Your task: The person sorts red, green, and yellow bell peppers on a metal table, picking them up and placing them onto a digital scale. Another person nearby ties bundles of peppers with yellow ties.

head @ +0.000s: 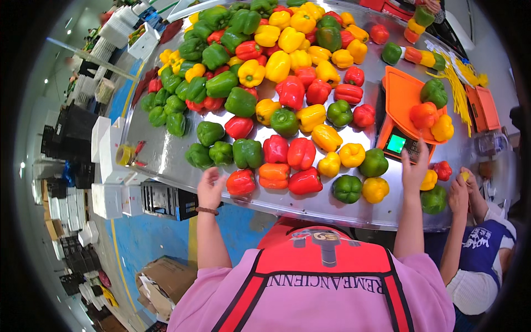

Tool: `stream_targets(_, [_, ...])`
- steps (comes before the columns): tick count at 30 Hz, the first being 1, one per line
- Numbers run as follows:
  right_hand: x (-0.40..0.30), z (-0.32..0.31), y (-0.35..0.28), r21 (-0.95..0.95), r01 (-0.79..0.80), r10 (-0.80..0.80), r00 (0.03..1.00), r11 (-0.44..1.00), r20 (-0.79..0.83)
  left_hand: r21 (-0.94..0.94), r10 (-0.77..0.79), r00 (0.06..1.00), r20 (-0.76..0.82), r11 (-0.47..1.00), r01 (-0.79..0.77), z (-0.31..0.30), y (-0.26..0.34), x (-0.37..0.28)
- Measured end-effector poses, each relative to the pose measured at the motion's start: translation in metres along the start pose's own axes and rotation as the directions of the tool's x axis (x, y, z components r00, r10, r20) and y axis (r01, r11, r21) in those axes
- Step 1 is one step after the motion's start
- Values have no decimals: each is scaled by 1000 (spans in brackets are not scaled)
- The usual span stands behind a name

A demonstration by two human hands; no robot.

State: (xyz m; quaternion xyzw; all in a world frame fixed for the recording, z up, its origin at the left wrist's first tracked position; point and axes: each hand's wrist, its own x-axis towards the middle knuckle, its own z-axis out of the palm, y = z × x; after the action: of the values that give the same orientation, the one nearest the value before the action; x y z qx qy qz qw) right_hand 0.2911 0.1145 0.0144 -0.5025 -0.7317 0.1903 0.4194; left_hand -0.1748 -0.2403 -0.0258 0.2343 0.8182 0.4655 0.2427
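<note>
My left hand (210, 189) is empty with fingers apart, just left of a red bell pepper (241, 182) at the front edge of the metal table (157, 157). Fingers spread and holding nothing, my right hand (414, 168) hovers near the lit display (395, 143) of an orange digital scale (400, 95). On the scale's pan lie a green bell pepper (434, 93), an orange-red one (423, 115) and a yellow one (442, 128). Between my hands sit loose red, green and yellow peppers, among them a yellow pepper (375, 190).
A large heap of mixed bell peppers (278, 37) covers the table's far side. At right, a co-worker's hands (461, 191) hold something small and yellow. Yellow strips (456, 91) lie beyond the scale. Tape (124, 155) and red-handled cutters (140, 147) rest at the left edge.
</note>
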Motion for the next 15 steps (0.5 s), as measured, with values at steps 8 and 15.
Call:
stream_targets(8, [-65,24,-25,148,-65,33,978,987,208,446,253,964,84,855,-263,53,4,-29])
stream_targets(15, [-87,11,-93,248,178,-262,893,952,365,-180,137,960,245,979,-94,42,58,-37])
